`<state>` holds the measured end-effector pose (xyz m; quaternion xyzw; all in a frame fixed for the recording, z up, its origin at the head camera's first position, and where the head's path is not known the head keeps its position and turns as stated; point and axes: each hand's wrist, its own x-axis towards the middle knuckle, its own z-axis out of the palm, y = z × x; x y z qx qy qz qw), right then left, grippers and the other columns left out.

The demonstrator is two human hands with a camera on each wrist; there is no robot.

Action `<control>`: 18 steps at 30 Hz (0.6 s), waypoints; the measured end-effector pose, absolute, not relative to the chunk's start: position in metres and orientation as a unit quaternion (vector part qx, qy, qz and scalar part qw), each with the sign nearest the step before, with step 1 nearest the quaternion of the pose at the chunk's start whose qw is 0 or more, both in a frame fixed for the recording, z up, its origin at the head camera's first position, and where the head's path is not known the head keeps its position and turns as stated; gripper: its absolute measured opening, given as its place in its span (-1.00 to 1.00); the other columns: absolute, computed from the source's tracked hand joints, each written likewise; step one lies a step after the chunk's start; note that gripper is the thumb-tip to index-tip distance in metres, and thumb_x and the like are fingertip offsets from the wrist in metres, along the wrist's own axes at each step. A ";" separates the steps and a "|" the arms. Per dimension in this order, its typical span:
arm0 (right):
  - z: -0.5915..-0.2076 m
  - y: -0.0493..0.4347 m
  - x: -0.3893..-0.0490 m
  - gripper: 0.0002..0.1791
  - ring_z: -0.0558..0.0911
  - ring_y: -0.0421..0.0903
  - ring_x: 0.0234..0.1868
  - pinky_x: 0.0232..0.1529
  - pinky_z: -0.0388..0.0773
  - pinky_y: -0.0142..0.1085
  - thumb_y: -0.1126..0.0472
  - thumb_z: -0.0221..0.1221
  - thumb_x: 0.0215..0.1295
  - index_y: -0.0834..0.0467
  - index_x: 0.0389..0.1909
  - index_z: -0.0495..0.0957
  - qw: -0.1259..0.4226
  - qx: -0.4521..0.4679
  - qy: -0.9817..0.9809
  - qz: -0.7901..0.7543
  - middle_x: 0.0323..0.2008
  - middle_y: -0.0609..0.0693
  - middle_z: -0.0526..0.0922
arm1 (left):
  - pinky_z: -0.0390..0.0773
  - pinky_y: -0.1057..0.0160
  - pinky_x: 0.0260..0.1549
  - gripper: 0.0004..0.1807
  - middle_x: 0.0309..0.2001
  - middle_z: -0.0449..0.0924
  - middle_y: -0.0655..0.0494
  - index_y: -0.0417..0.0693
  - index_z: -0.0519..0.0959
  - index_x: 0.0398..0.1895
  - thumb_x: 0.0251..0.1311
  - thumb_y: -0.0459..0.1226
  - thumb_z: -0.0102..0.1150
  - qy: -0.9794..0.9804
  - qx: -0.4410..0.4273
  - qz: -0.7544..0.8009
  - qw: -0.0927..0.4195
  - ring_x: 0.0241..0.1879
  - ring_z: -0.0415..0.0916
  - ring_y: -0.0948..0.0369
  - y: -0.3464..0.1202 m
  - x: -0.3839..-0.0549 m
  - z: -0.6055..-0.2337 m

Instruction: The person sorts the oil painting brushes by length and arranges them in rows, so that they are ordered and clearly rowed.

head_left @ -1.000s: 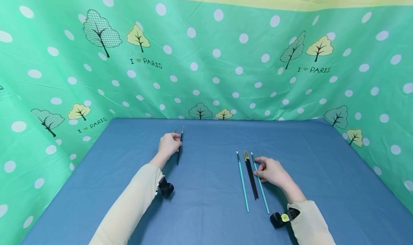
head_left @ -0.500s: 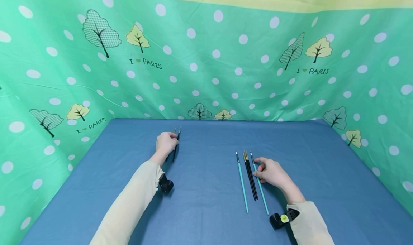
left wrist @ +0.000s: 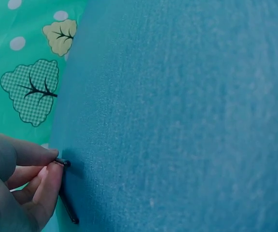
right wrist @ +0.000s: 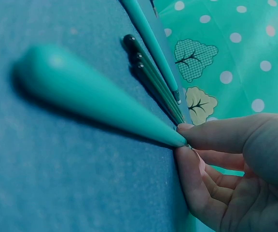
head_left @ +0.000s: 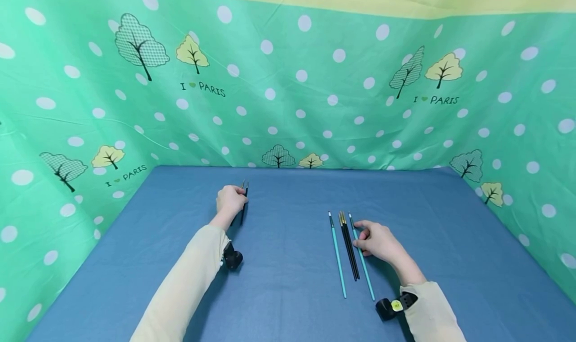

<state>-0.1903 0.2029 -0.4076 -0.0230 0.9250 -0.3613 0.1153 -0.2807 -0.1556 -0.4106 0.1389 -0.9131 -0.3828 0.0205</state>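
Observation:
Toward the back left of the table, my left hand (head_left: 230,200) pinches a black paintbrush (left wrist: 63,162) between thumb and fingertips. A second black paintbrush (left wrist: 69,209) is close beside it, partly hidden by the fingers. On the right side, my right hand (head_left: 377,239) has thumb and forefinger on the rightmost turquoise paintbrush (head_left: 365,269). In the right wrist view that turquoise brush's rounded handle end points toward the camera. Just left of it lie several black paintbrushes (head_left: 349,249) with golden tips, side by side. Another turquoise paintbrush (head_left: 337,254) lies left of these.
A blue cloth (head_left: 288,262) covers the table. Behind and at both sides hangs a green dotted curtain (head_left: 306,92) printed with trees. Each wrist wears a small black camera, one at the left (head_left: 232,257) and one at the right (head_left: 391,307).
My left hand has shifted slightly left, bringing its black brush close beside the other black one. The right hand and the brushes near it have stayed in place.

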 end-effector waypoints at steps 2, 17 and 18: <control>-0.407 0.203 -0.190 -0.45 0.52 -0.16 -0.62 -0.56 0.53 -0.31 0.33 0.21 0.12 0.28 0.16 0.34 0.116 -0.023 0.924 -0.363 -0.50 0.03 0.47 | 0.49 0.27 -0.55 -0.74 -0.38 0.66 -0.04 -0.08 0.63 -0.14 0.06 -0.33 0.15 -0.916 0.136 -0.376 0.024 -0.59 0.53 0.22 -0.155 -0.281 -0.411; -0.406 0.202 -0.188 -0.47 0.52 -0.15 -0.62 -0.56 0.53 -0.31 0.34 0.19 0.13 0.29 0.16 0.34 0.114 -0.026 0.922 -0.370 -0.50 0.04 0.46 | 0.53 0.19 -0.45 -0.77 -0.23 0.65 -0.04 -0.08 0.64 -0.19 0.06 -0.30 0.17 -0.928 0.126 -0.348 0.037 -0.39 0.58 0.09 -0.154 -0.281 -0.413; -0.406 0.202 -0.188 -0.47 0.52 -0.15 -0.61 -0.56 0.53 -0.31 0.34 0.19 0.13 0.29 0.16 0.34 0.115 -0.026 0.921 -0.370 -0.50 0.04 0.46 | 0.52 0.20 -0.47 -0.77 -0.23 0.66 -0.05 -0.08 0.64 -0.19 0.06 -0.30 0.17 -0.928 0.126 -0.348 0.037 -0.41 0.58 0.11 -0.155 -0.281 -0.414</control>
